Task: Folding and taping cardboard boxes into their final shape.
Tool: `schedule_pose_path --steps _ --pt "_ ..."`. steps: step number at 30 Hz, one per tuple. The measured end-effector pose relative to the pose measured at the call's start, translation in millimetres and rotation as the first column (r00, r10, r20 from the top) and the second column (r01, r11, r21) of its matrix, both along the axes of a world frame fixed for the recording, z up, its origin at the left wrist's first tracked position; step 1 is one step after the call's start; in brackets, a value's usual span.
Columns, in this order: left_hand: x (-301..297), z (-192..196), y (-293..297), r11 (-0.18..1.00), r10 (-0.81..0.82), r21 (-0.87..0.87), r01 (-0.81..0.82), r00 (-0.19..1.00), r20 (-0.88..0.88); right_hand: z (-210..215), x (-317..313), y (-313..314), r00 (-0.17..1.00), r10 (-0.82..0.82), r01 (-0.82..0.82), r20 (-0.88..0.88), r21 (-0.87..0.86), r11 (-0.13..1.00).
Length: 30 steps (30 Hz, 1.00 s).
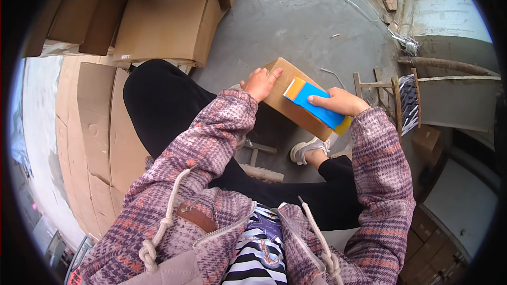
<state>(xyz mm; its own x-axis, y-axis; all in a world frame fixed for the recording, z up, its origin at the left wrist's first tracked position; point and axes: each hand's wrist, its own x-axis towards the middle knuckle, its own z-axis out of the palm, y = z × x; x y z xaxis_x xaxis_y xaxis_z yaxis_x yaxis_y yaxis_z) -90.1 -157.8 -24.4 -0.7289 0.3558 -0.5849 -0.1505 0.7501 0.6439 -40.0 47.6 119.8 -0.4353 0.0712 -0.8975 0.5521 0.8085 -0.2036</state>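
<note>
A small brown cardboard box (289, 75) is held slantwise in front of my knees, above the floor. My left hand (261, 83) grips its left end, with the thumb and fingers against the cardboard. In my right hand (338, 102) is a flat blue-and-orange pack (312, 99), thumb on its upper face and fingers hidden beneath. The pack lies along the upper right part of the box, touching or very near it; I cannot tell which. Its left end is orange with a white edge, and yellow shows at its right end.
Large cardboard cartons (163, 18) stand at the upper left, with cardboard sheets (95, 111) below them. A wooden stool (395, 88) holding dark and white strips stands to the right. Grey concrete floor (296, 26) lies ahead, with debris (390, 1) along the far right.
</note>
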Motion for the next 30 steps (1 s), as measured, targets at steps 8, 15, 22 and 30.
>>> schedule_pose_path --steps 8,15,22,30 --pt "-5 -9 1 0.999 -0.016 0.029 0.015 0.999 0.034 20 75 56 0.998 -0.064 0.064 0.008 0.003 0.998" --pt "0 -16 0 0.999 0.026 0.040 -0.022 0.993 -0.113 -5 71 59 0.999 0.046 -0.048 0.023 0.127 0.991" --pt "13 0 21 0.948 -0.305 -0.310 0.070 0.475 -0.825 -5 73 51 0.999 0.049 -0.047 -0.017 0.125 0.991" --pt "40 -2 68 0.823 -0.496 -0.252 0.509 0.428 -0.756 -8 69 47 1.000 0.011 -0.013 0.015 0.137 0.990"
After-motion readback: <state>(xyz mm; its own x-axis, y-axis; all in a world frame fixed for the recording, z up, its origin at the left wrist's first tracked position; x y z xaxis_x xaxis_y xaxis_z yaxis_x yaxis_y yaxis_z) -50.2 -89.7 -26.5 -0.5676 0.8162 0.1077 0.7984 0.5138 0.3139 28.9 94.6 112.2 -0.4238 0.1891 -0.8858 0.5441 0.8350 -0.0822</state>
